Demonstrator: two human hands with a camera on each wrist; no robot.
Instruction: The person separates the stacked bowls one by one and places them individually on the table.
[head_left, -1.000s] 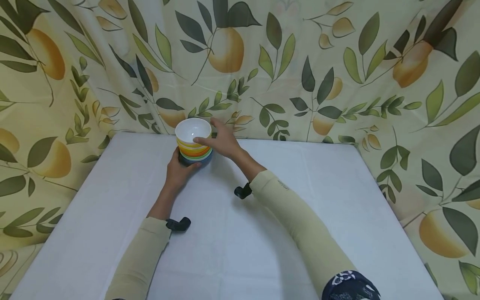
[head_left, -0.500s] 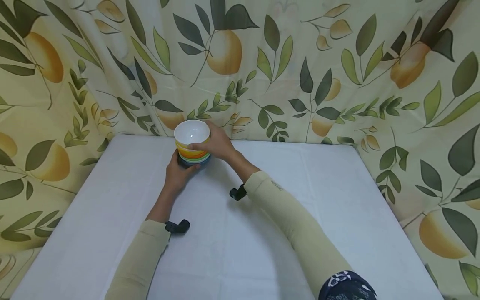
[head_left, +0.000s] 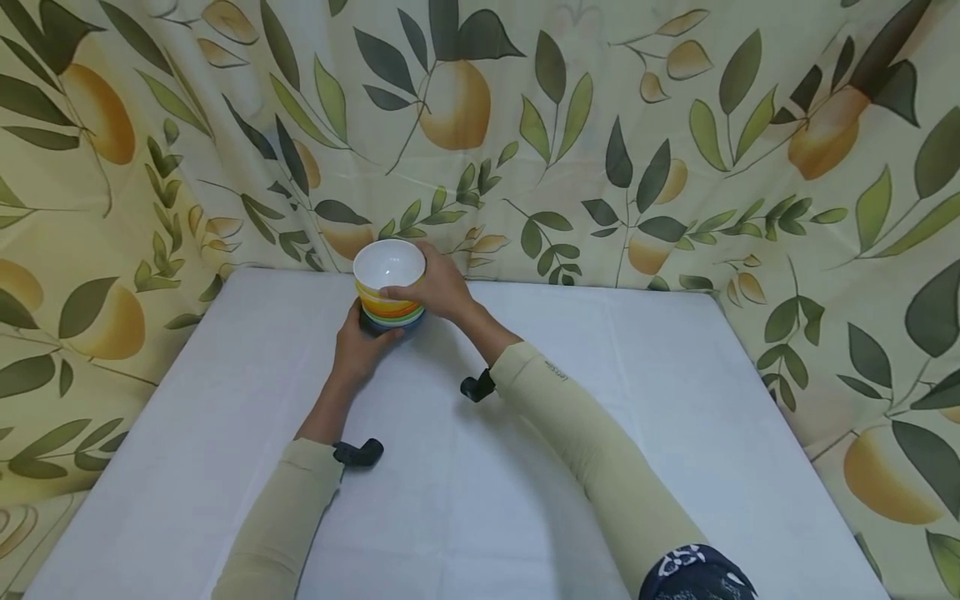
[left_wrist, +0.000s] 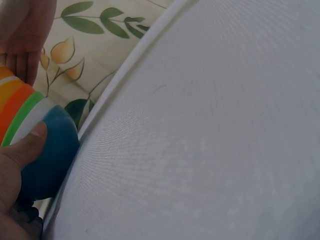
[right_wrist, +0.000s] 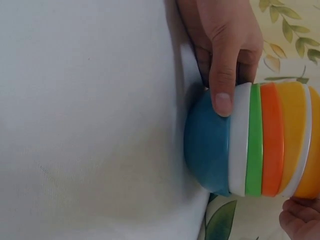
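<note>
A stack of nested bowls [head_left: 388, 293] stands at the far left of the white table [head_left: 525, 467]. The top bowl [head_left: 389, 262] is white inside and yellow outside; orange, green and white rims follow, with a blue bowl [right_wrist: 207, 145] at the bottom. My left hand [head_left: 366, 332] grips the base of the stack, its thumb [left_wrist: 27, 142] pressed on the blue bowl [left_wrist: 52, 155]. My right hand [head_left: 422, 287] curls round the yellow upper bowls from the right. In the right wrist view the left hand [right_wrist: 225, 55] lies on the stack [right_wrist: 260, 140], and only fingertips [right_wrist: 299, 220] of the right hand show.
A curtain printed with leaves and fruit [head_left: 600, 142] hangs close behind the table and down both sides. The stack sits near the table's back edge [head_left: 300, 271]. Small black wrist cameras [head_left: 358, 452] [head_left: 477, 387] are strapped to both beige sleeves.
My right hand has closed in, from fingers spread behind the top bowl to a snug hold round the upper stack. The left hand and the stack have stayed in place.
</note>
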